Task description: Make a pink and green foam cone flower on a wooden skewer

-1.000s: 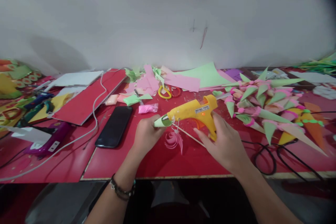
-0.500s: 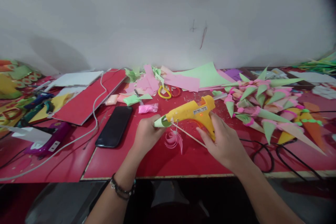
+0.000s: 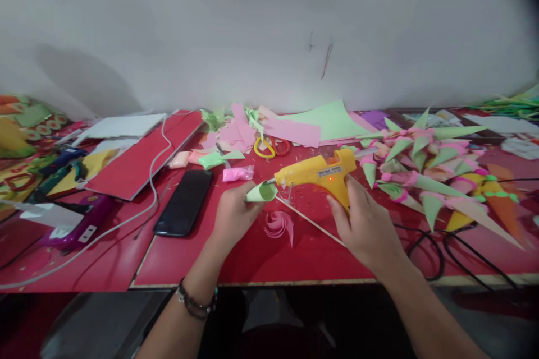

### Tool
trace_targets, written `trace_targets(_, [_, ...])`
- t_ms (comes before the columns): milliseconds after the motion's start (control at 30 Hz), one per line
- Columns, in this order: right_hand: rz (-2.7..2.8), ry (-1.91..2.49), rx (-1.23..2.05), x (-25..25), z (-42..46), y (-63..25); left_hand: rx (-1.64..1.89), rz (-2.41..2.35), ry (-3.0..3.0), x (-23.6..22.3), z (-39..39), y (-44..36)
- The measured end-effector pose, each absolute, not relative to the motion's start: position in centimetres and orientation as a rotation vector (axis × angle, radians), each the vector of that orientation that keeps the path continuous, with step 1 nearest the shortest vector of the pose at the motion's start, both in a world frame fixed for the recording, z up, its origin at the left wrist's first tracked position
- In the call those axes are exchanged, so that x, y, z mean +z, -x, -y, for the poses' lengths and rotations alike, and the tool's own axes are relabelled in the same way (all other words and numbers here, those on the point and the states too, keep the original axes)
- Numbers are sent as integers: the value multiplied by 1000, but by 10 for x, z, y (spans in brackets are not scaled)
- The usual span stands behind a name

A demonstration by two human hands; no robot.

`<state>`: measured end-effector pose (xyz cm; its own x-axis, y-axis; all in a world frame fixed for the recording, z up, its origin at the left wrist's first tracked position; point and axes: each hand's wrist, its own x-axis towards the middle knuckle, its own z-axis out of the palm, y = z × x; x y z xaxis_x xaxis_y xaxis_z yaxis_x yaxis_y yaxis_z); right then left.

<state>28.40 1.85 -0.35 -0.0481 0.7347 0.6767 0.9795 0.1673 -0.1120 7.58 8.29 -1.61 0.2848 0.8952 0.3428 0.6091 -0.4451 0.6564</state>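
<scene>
So the bit that matters here is the gap between the two hands. Left hand [image 3: 236, 210] is curled snugly round a green paper cone [image 3: 261, 193], thumb and fingers closed on it, with the wide mouth poking out toward the right hand. Its long axis runs pretty much side to side; the narrow end is hidden in the fist, so can't tell where the tip sits. Right hand [image 3: 362, 224] is wrapped round the handle of a yellow glue gun [image 3: 314, 173], little red light on, barrel aimed left and dipping slightly. Can't tell if the trigger's squeezed. The nozzle [image 3: 270, 181] is right at the far side of the cone's rim, so barrel and cone are nearly end to end, and can't tell if they actually touch. Left hand is way closer to that meeting point than the right. A thin pale stick [image 3: 314, 220] slants from just beside the cone's mouth toward the right hand, and a pink paper swirl [image 3: 278, 225] is on the red table [image 3: 252, 263] between the hands, nearer the left.
</scene>
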Motion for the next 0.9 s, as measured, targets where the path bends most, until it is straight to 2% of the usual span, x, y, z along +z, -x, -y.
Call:
trace_targets(367, [1829,1631,-597,-4,-18,-284,965,-1397,-2180,-15,-84,-74])
trace_targets(900, [1750,1678,-508,-9,-18,-276,938,-1462,-2235,-16,-82,-78])
